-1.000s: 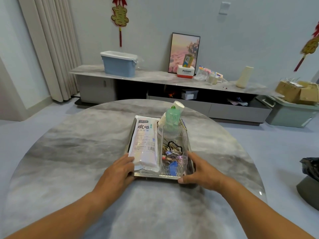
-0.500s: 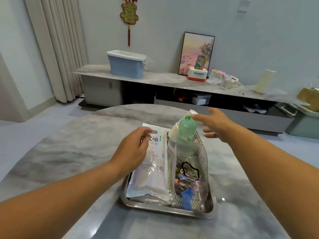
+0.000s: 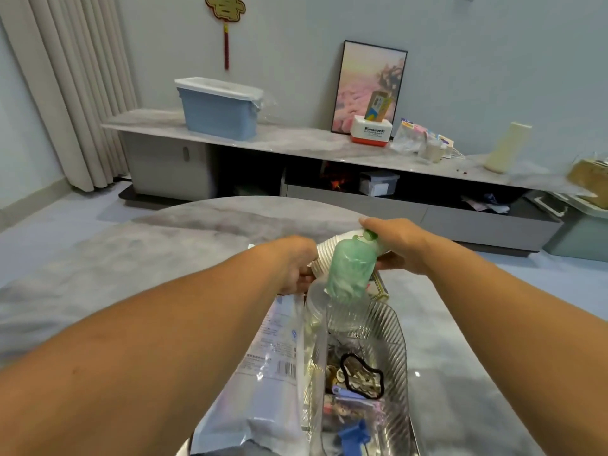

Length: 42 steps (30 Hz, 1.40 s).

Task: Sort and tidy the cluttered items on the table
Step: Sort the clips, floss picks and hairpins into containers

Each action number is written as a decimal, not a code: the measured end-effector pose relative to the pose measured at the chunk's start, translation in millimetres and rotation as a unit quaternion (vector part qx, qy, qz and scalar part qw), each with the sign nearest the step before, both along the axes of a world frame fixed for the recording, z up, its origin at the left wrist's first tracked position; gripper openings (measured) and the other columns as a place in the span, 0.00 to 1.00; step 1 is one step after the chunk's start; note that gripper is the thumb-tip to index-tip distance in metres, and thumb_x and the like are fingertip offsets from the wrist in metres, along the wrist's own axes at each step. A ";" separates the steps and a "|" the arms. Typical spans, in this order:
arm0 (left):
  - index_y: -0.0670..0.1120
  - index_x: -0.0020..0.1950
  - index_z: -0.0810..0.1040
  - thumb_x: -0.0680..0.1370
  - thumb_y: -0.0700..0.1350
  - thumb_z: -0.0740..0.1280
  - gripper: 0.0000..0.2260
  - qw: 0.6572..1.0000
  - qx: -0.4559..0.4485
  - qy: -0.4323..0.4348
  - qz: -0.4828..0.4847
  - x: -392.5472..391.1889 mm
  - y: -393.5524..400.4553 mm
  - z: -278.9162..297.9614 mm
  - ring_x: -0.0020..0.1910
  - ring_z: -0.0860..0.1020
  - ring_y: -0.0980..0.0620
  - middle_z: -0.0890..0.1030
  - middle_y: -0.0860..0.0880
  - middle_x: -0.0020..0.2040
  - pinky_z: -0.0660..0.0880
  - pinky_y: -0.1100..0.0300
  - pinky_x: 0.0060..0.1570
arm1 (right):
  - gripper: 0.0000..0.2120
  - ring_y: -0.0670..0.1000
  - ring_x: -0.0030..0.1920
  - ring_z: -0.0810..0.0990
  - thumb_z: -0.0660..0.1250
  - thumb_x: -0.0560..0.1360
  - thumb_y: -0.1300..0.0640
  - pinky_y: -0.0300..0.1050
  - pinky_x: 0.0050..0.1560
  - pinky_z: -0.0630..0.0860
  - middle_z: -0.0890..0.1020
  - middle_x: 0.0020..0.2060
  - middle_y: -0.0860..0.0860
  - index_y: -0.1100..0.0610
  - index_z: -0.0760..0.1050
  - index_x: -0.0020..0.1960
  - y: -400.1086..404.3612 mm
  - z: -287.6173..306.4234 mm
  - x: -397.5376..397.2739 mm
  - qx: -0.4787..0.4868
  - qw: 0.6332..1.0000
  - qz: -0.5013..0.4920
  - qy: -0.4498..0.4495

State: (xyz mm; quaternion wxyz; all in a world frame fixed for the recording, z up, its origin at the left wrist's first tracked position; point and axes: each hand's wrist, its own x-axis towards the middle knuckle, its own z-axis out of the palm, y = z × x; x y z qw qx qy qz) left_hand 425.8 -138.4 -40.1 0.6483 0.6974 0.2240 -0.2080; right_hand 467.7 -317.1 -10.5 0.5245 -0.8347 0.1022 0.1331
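A long low cabinet [image 3: 312, 166] with a grey marble-look top runs along the pale grey-blue wall [image 3: 477, 60]. Left of the cabinet hang cream pleated curtains [image 3: 75, 87]. On the cabinet's left part stands a blue bin [image 3: 218, 110]; toward its middle a framed pink picture [image 3: 368, 87] leans against the wall, with a white and red box [image 3: 371, 134] before it. Farther right on the cabinet stands a cream vase [image 3: 508, 148]. Above the cabinet hangs a red and gold ornament [image 3: 226, 14]. The floor [image 3: 49, 218] is pale blue-grey.
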 end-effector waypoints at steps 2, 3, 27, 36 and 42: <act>0.39 0.42 0.77 0.82 0.37 0.59 0.11 0.998 -0.039 -0.037 0.039 2.9 -5.0 5.4 0.22 0.78 0.51 0.81 0.44 0.34 0.77 0.60 0.26 | 0.21 0.55 0.45 0.85 0.67 0.80 0.43 0.46 0.38 0.84 0.83 0.56 0.62 0.61 0.77 0.60 -6.2 -2.4 -1.2 0.043 0.999 0.000 -0.008; 0.38 0.44 0.78 0.82 0.36 0.61 0.09 0.994 -0.054 -0.074 0.064 6.8 -5.6 11.0 0.27 0.80 0.50 0.81 0.44 0.37 0.80 0.59 0.30 | 0.22 0.56 0.47 0.85 0.66 0.81 0.43 0.47 0.40 0.84 0.83 0.56 0.62 0.61 0.77 0.60 -10.2 -2.6 0.7 0.057 0.998 0.006 -0.023; 0.47 0.60 0.82 0.84 0.44 0.62 0.10 0.858 0.223 -0.425 -0.182 22.5 9.0 39.6 0.54 0.81 0.52 0.83 0.52 0.53 0.76 0.51 0.61 | 0.23 0.60 0.55 0.84 0.52 0.82 0.37 0.55 0.58 0.80 0.84 0.53 0.52 0.49 0.75 0.65 13.7 16.2 -15.0 -0.040 0.988 0.144 -0.038; 0.49 0.78 0.66 0.85 0.50 0.59 0.21 0.957 0.090 -0.270 -0.060 17.7 18.2 16.3 0.70 0.71 0.46 0.70 0.47 0.75 0.69 0.45 0.71 | 0.32 0.61 0.54 0.85 0.48 0.82 0.32 0.61 0.59 0.81 0.85 0.53 0.60 0.57 0.75 0.64 23.5 0.6 -18.3 -0.047 0.991 0.127 0.024; 0.48 0.76 0.66 0.86 0.56 0.51 0.21 0.965 0.070 -0.250 -0.045 3.7 22.3 18.6 0.70 0.70 0.47 0.71 0.46 0.72 0.66 0.44 0.73 | 0.31 0.57 0.49 0.82 0.46 0.82 0.31 0.53 0.54 0.81 0.82 0.51 0.55 0.53 0.74 0.61 14.6 11.5 -19.9 -0.087 0.993 0.073 -0.025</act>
